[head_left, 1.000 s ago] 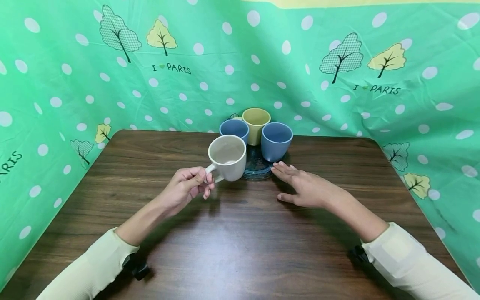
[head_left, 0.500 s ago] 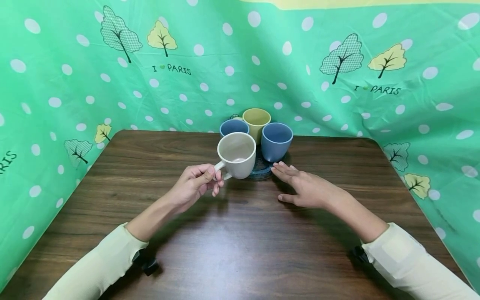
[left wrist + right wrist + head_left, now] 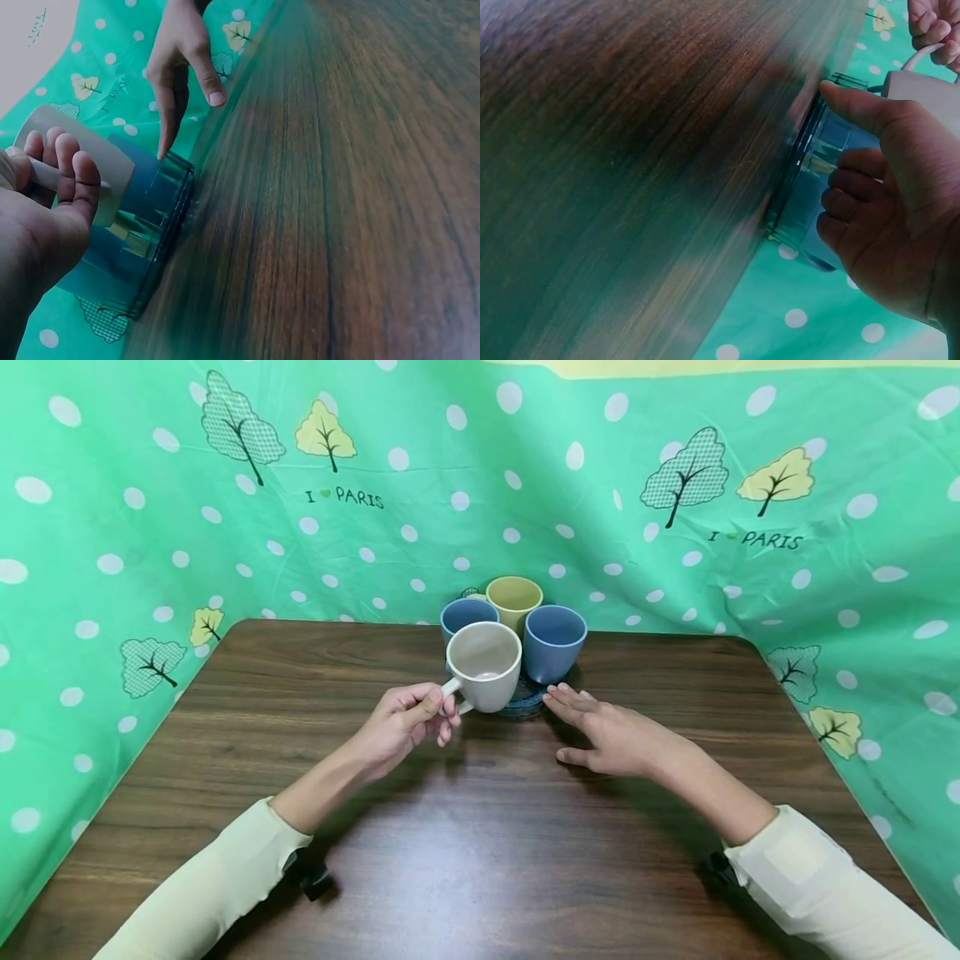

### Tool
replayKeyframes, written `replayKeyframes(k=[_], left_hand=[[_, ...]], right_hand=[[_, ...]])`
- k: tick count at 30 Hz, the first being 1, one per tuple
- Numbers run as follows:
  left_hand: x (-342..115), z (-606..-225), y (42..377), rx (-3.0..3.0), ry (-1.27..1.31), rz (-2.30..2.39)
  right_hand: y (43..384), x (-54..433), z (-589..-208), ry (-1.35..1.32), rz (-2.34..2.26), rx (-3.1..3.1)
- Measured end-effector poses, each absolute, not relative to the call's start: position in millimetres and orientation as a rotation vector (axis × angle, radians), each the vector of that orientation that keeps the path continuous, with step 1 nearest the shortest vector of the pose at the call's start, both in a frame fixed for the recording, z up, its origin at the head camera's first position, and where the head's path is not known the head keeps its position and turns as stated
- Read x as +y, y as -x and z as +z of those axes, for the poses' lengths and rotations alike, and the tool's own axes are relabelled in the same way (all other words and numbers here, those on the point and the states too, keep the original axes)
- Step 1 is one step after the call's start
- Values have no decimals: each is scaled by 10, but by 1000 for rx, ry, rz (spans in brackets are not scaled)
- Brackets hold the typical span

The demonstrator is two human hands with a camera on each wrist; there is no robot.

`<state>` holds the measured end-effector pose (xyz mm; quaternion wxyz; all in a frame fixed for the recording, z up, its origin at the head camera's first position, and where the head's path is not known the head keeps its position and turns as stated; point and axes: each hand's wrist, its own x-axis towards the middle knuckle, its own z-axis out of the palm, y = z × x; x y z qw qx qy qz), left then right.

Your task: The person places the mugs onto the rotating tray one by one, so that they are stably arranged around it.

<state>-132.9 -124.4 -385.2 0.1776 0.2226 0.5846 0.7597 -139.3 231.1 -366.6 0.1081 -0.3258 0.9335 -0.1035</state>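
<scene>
A white mug (image 3: 491,677), tilted a little, hangs over the front left of a round dark blue glass-like tray (image 3: 522,706). My left hand (image 3: 405,727) pinches its handle between thumb and fingers. On the tray stand a yellow mug (image 3: 516,597) at the back, a blue cup (image 3: 553,650) at the right and another blue cup (image 3: 459,612) at the left, partly hidden by the white mug. With fingers extended, my right hand (image 3: 622,737) rests its fingertips at the tray's front right rim. In the left wrist view the white mug (image 3: 79,127) is apart from the tabletop.
The brown wooden table (image 3: 480,843) stretches in front of the tray. A green dotted cloth (image 3: 420,460) with printed trees hangs right behind the table and at both sides.
My left hand has carried the white mug rightward and slightly farther back, over the tray's front, covering more of it. The right hand and the other cups have stayed in place.
</scene>
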Motion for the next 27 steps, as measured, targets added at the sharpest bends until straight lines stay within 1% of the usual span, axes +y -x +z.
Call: replayKeyframes(k=[14,27], left_hand=[[-1146,-3921,1420,1663,-589,2151],[-961,-3919,1484,1671,-590,2172]], right_hand=[[1396,2323,-3694,964,-308,2751],[1382,2323,-3685,962,-307,2757]])
